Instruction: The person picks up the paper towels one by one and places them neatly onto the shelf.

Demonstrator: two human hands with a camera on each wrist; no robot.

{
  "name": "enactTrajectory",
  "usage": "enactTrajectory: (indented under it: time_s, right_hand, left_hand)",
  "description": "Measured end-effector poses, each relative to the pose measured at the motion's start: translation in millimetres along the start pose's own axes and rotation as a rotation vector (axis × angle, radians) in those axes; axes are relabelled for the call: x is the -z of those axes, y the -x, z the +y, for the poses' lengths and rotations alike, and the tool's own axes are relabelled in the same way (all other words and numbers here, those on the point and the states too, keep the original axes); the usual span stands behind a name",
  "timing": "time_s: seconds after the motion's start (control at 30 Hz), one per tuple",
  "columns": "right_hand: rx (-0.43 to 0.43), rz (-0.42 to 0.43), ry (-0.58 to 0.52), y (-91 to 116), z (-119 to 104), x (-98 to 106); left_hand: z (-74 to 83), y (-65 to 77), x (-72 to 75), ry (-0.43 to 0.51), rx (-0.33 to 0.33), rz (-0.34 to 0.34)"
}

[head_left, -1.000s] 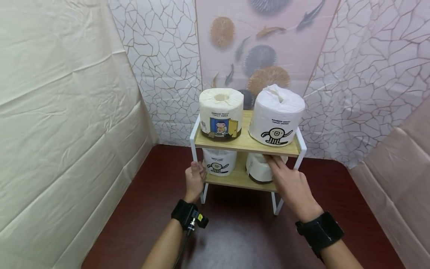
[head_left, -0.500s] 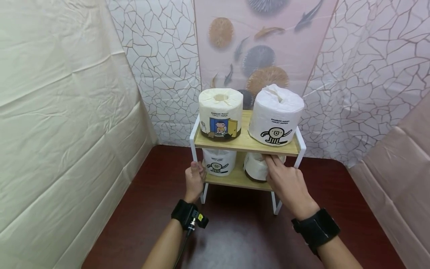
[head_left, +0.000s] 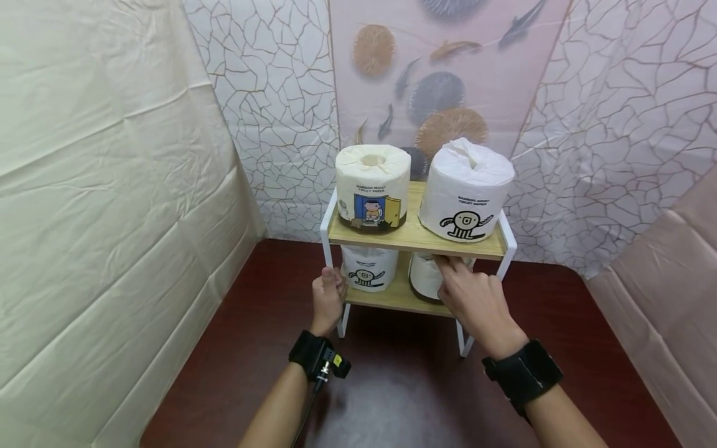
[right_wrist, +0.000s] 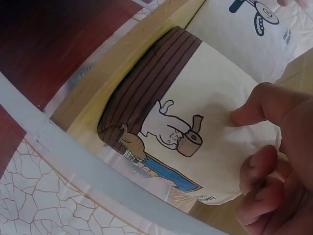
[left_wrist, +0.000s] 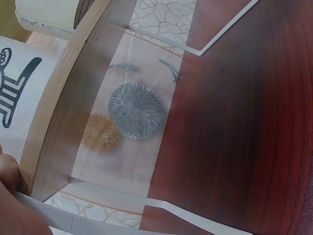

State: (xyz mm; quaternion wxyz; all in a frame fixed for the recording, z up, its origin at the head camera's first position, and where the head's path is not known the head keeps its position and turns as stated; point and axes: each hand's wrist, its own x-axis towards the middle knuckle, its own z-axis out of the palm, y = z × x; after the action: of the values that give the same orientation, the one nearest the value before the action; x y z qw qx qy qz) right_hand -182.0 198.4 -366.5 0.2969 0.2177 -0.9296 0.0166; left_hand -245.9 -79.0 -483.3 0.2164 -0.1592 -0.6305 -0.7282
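Observation:
A two-tier rack [head_left: 413, 239] with wood-look boards and white metal legs stands on the table. My left hand [head_left: 327, 302] grips its left leg beside the lower board, thumb pointing up. Under the top board, my right hand [head_left: 477, 305] holds the lower right toilet roll [head_left: 426, 281] by its upper part. The right wrist view shows the thumb on that roll's cream wrapper [right_wrist: 215, 93], the other fingers curled against its top end. Beside it on the lower board sits another toilet roll [head_left: 371, 267], printed with a striped cartoon figure.
Two wrapped toilet rolls stand on the top board: a cream one [head_left: 372, 180] at left and a bigger white one [head_left: 467, 193] at right. Patterned cloth [head_left: 280, 124] hangs behind. Pale cloth walls [head_left: 157, 218] flank the dark red table [head_left: 269, 386].
My right hand and the lower right roll have shifted slightly left, and the roll has turned so that its wrapper flap no longer shows. The left hand keeps its grip on the leg.

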Motion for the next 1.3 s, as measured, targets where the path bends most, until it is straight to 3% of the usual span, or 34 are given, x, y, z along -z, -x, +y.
enactTrajectory:
  time_s: [0.4,0.7,0.97,1.3]
  right_hand:
    - [-0.013,-0.027,-0.1,12.1,11.2,10.2]
    - [-0.036,0.018,-0.067,28.0,11.4,-6.7]
    - [-0.093,0.034,-0.082,23.3,3.7,-13.2]
    - [-0.022,0.061,-0.082,19.3,9.7,-10.9]
  left_hand:
    - [3.0,-1.4,-2.1,0.02,0.007,-0.015]
    - [2.1,-1.7,-2.1,0.038,0.017,-0.028]
    - [0.7,-0.8,-0.9,0.053,0.01,-0.002]
    - [2.6,-0.2,-0.2,0.034,0.009,-0.005]
